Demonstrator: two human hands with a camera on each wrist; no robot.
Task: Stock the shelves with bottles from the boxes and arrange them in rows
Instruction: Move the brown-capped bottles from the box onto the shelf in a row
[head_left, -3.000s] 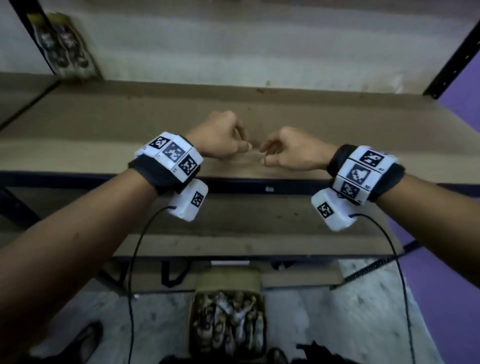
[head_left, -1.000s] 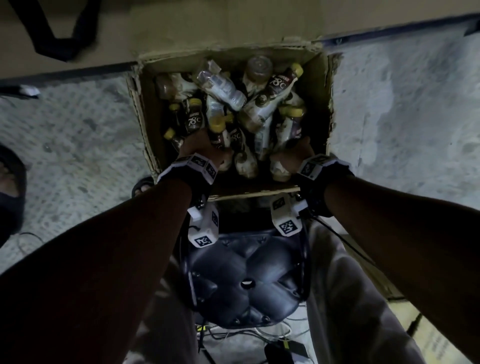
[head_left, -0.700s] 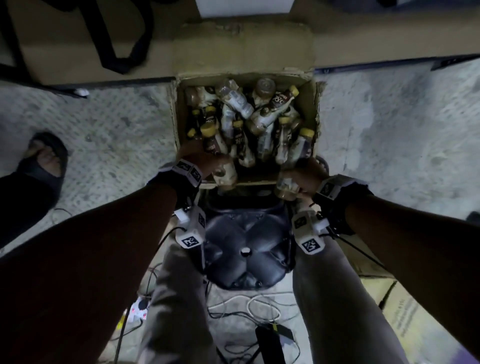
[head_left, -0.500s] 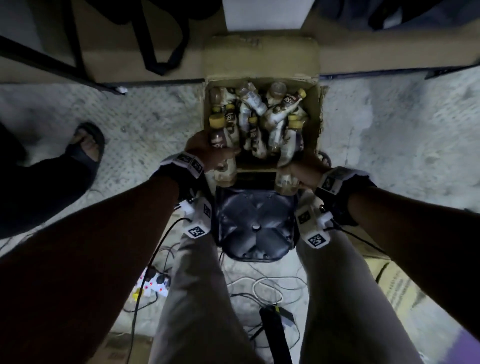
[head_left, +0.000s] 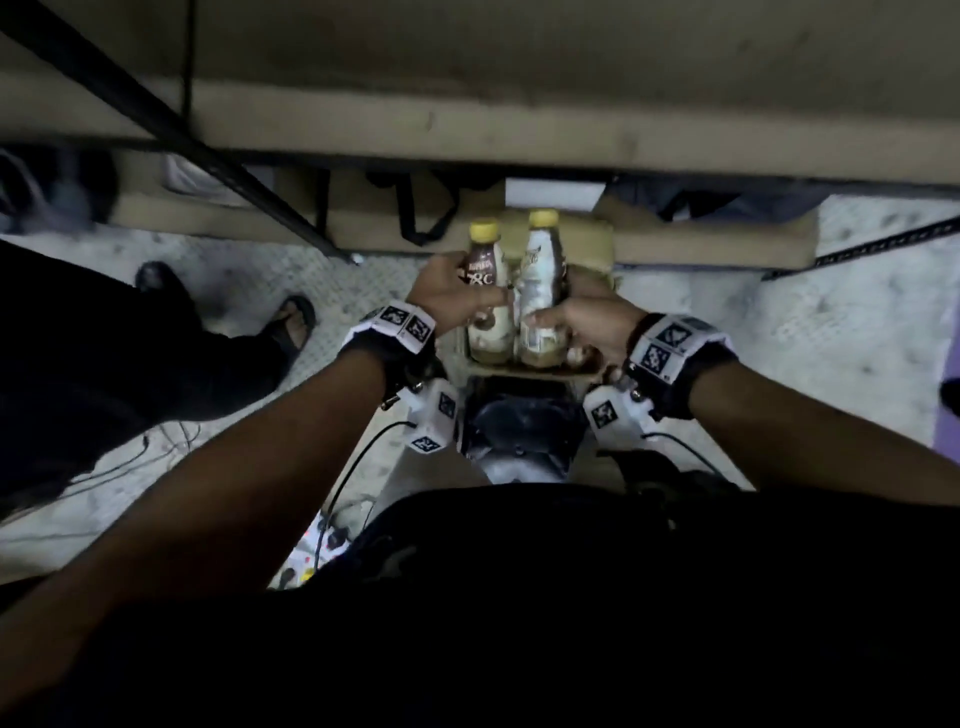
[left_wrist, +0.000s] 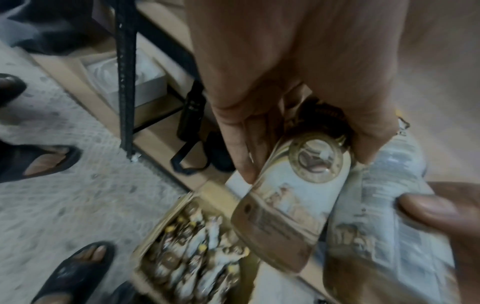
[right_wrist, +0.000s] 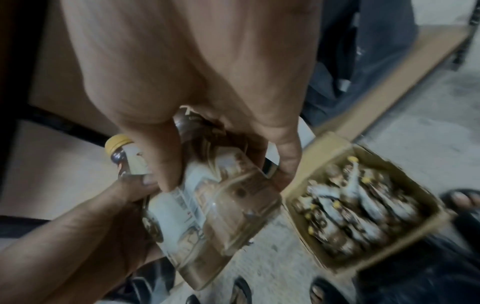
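now both hands (head_left: 452, 296) (head_left: 587, 325) w/ fingers wrapped round a bottle (head_left: 485, 296) (head_left: 540, 291) each, above box (right_wrist: 345, 156).

The head view looks steeply down from above the person's own forearms, taking in the floor (head_left: 779, 332), the edge of the shelf (head_left: 467, 140) ahead and both hands from well back. The left wrist view sits right against the left hand (left_wrist: 285, 82), facing along its fingers down at the floor. The right wrist view sits equally close behind the right hand (right_wrist: 194, 72), facing down likewise. Both wrist views share the open box (left_wrist: 155, 236) of bottles (right_wrist: 358, 209) on the floor below.
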